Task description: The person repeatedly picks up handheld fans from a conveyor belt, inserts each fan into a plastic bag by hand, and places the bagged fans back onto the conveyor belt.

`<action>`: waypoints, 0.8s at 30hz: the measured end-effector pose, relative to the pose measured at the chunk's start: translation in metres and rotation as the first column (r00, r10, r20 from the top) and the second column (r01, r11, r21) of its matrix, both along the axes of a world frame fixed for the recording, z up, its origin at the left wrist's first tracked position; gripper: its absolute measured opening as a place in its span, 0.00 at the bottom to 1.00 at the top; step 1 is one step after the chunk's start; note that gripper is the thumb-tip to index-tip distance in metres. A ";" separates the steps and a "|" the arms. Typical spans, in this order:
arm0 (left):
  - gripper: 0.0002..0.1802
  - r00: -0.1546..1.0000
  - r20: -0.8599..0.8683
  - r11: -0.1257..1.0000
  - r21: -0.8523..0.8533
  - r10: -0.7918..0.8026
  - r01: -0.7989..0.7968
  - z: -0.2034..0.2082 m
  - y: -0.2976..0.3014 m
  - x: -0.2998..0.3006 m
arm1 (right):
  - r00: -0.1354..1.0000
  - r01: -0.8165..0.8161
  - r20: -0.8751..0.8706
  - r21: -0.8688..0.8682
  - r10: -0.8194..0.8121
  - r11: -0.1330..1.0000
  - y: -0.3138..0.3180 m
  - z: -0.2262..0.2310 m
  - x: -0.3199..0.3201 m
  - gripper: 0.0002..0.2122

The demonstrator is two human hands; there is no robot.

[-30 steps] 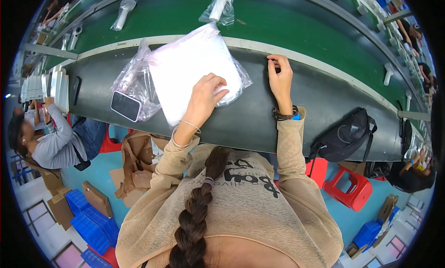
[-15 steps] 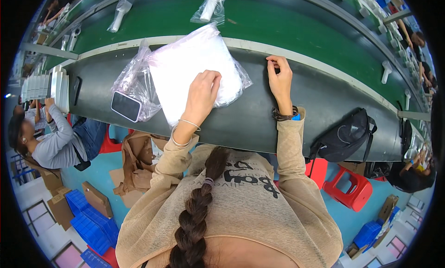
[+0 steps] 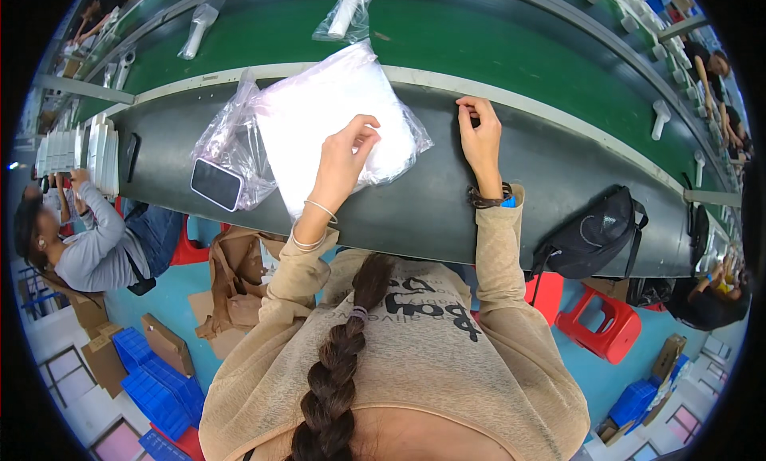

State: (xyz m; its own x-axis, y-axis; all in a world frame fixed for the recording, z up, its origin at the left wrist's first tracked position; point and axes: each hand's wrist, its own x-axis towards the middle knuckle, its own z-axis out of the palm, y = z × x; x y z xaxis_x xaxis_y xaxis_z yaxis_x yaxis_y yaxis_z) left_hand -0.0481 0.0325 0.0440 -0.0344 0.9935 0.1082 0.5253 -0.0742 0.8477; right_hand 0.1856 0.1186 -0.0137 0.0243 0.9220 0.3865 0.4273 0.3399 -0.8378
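Observation:
A pile of clear plastic bags (image 3: 299,114), glaring white under the light, lies on the dark work surface in front of me. My left hand (image 3: 343,158) is over its right part, fingers loosely bent and thumb apart from them, with nothing visible in it. Whether it touches the plastic I cannot tell. To the right, my right hand (image 3: 481,138) is at the bare dark surface, its fingers curled loosely, a gap showing inside the thumb, and nothing seen in it. A phone (image 3: 216,183) rests on crumpled clear plastic at the pile's left.
Beyond the pale edge strip runs a green conveyor belt (image 3: 479,58) carrying a bagged white handheld device (image 3: 345,14) and another bagged one (image 3: 196,34). A black backpack (image 3: 592,234) sits at the right. White parts (image 3: 102,154) stand stacked far left, beside a seated person. Red stools (image 3: 602,325) are below.
My left hand has shifted slightly left, and its thumb and fingers have spread a little. The right hand has hardly moved. The bagged devices on the belt have moved left.

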 end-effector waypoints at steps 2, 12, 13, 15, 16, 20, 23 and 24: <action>0.06 0.999 0.009 0.999 0.031 0.033 -0.033 0.000 0.000 0.004 | 1.000 -0.002 0.001 0.000 0.002 1.000 0.000 0.000 0.000 0.05; 0.15 0.978 -0.151 0.973 0.204 0.141 -0.109 -0.008 -0.003 0.014 | 1.000 -0.007 0.013 0.000 0.007 1.000 0.000 0.000 -0.001 0.05; 0.15 0.978 -0.150 0.973 0.204 0.142 -0.109 -0.006 -0.003 0.016 | 1.000 -0.007 0.014 -0.007 0.008 1.000 0.000 0.000 -0.001 0.05; 0.18 0.964 -0.201 0.968 0.218 0.172 -0.127 -0.001 -0.002 0.018 | 1.000 -0.007 0.021 -0.007 0.008 1.000 0.000 -0.001 0.000 0.05; 0.18 0.964 -0.201 0.967 0.218 0.173 -0.128 0.000 -0.002 0.018 | 1.000 -0.006 0.029 -0.008 0.007 1.000 0.000 -0.001 0.001 0.05; 0.14 0.980 -0.135 0.961 0.252 0.148 -0.110 -0.002 -0.001 0.014 | 0.999 -0.006 0.039 -0.003 0.006 1.000 -0.001 -0.001 0.001 0.05; 0.11 0.975 -0.146 0.951 0.285 0.168 -0.121 -0.008 -0.002 0.013 | 0.999 -0.007 0.032 -0.002 0.007 1.000 -0.003 0.000 0.001 0.05; 0.10 0.962 -0.189 0.941 0.311 0.195 -0.130 -0.010 -0.002 0.013 | 0.999 -0.011 0.038 0.004 0.011 1.000 -0.003 -0.001 0.002 0.05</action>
